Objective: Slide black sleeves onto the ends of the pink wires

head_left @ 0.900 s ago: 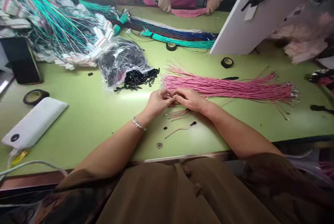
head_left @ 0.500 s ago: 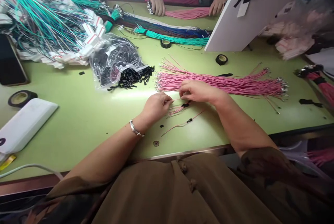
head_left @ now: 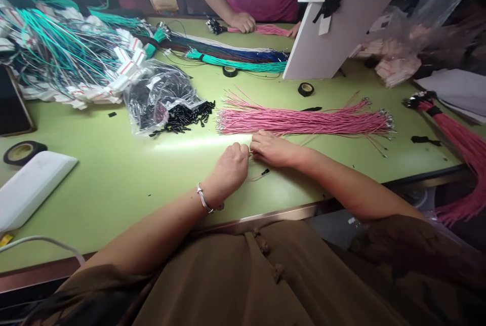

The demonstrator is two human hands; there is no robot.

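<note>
My left hand (head_left: 232,164) rests on the green table (head_left: 114,174) with its fingers curled shut around a few thin pink wires. My right hand (head_left: 270,148) lies beside it, fingertips pinched at the same wire ends. A loose pink wire with a black connector (head_left: 265,172) lies just below my hands. A long bundle of pink wires (head_left: 304,121) stretches across the table right behind my hands. Left of it, small black connectors (head_left: 186,116) spill from a clear plastic bag (head_left: 157,95).
Teal and dark wire bundles (head_left: 235,57) and a pile of tagged teal wires (head_left: 68,57) fill the far left. Tape rolls (head_left: 306,89) (head_left: 21,151), a white box (head_left: 30,189) and a leaning white board (head_left: 341,22) stand around. Another person's hands (head_left: 243,22) work at the far edge.
My hands have come together and dropped closer to the table's near edge; the left now covers the short wires that lay loose. The view shifted, and the person opposite moved their hands.
</note>
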